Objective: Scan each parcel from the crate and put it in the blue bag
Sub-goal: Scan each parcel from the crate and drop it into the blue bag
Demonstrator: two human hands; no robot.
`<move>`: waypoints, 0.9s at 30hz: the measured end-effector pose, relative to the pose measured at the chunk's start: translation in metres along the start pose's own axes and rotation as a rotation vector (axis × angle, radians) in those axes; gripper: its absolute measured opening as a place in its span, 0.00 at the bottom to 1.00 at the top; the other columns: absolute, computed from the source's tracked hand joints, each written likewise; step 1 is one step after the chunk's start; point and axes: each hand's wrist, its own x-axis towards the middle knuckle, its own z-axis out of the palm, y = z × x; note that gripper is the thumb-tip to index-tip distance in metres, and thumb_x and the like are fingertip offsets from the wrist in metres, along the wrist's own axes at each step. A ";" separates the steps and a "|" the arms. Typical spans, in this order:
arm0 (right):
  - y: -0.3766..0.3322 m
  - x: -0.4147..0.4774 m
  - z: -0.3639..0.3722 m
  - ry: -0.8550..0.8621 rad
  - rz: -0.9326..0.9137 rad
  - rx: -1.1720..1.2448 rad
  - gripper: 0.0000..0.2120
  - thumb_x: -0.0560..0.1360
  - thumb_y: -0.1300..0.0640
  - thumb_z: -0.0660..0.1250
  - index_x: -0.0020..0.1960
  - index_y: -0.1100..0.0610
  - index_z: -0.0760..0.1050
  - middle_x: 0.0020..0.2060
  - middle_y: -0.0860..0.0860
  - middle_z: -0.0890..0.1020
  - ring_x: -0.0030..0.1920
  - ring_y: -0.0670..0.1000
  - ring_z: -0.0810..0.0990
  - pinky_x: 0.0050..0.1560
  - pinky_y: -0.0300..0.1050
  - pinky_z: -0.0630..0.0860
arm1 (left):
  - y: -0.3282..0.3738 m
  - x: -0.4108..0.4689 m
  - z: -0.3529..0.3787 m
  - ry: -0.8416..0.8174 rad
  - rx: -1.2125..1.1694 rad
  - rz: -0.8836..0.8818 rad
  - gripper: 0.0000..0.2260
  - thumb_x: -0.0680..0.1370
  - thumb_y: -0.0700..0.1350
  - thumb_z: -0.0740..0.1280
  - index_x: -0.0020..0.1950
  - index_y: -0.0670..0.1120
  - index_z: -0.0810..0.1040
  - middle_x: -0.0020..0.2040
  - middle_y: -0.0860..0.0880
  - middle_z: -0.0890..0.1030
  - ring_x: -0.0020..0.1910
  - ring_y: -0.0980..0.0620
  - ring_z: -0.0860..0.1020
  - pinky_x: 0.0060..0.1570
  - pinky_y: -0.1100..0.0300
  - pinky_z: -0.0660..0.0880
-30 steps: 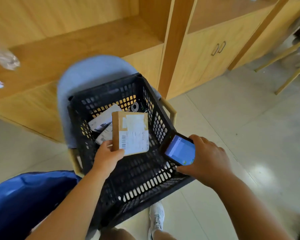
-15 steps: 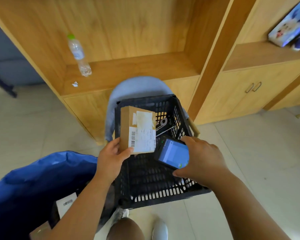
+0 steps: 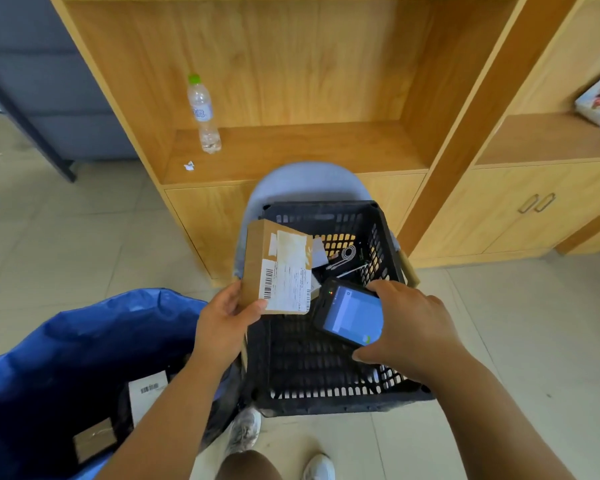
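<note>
My left hand [image 3: 226, 321] grips the lower left corner of a brown cardboard parcel [image 3: 276, 268], its white barcode label facing me, above the left rim of the black crate [image 3: 329, 386]. My right hand [image 3: 413, 327] holds a handheld scanner [image 3: 350, 313] with a lit blue screen just right of the parcel, over the crate. Several small items [image 3: 343, 258] lie at the crate's far end. The open blue bag [image 3: 66, 344] sits at lower left, with a labelled parcel [image 3: 146, 393] and a brown box [image 3: 94, 438] inside.
The crate rests on a grey-blue chair [image 3: 305, 181] in front of a wooden shelf unit [image 3: 291, 147]. A plastic water bottle [image 3: 203, 114] and a paper scrap [image 3: 189, 165] lie on the shelf. My shoes [image 3: 245, 431] stand on the tiled floor.
The view has swung up and left, bringing the bag and shelf into sight. The parcel has risen from inside the crate toward its left rim. The scanner stays beside it.
</note>
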 end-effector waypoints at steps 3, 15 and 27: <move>-0.006 0.006 0.004 -0.011 -0.026 0.023 0.40 0.57 0.34 0.73 0.63 0.46 0.63 0.51 0.42 0.74 0.49 0.47 0.73 0.48 0.46 0.70 | -0.003 -0.002 -0.011 0.053 0.010 -0.042 0.15 0.75 0.39 0.70 0.61 0.51 0.77 0.54 0.52 0.84 0.52 0.54 0.83 0.48 0.62 0.80; -0.108 0.066 0.037 -0.213 -0.254 -0.054 0.43 0.59 0.31 0.71 0.67 0.47 0.60 0.57 0.45 0.73 0.56 0.50 0.73 0.53 0.49 0.71 | -0.064 -0.019 -0.141 0.518 -0.041 -0.372 0.02 0.78 0.43 0.67 0.49 0.46 0.78 0.46 0.47 0.83 0.46 0.47 0.82 0.39 0.55 0.80; -0.262 0.126 0.119 -0.457 -0.406 -0.229 0.36 0.58 0.35 0.69 0.61 0.47 0.62 0.50 0.45 0.73 0.50 0.51 0.74 0.46 0.47 0.67 | -0.171 -0.036 -0.319 0.693 0.209 -0.787 0.13 0.74 0.47 0.69 0.55 0.41 0.77 0.47 0.44 0.83 0.43 0.45 0.81 0.47 0.47 0.80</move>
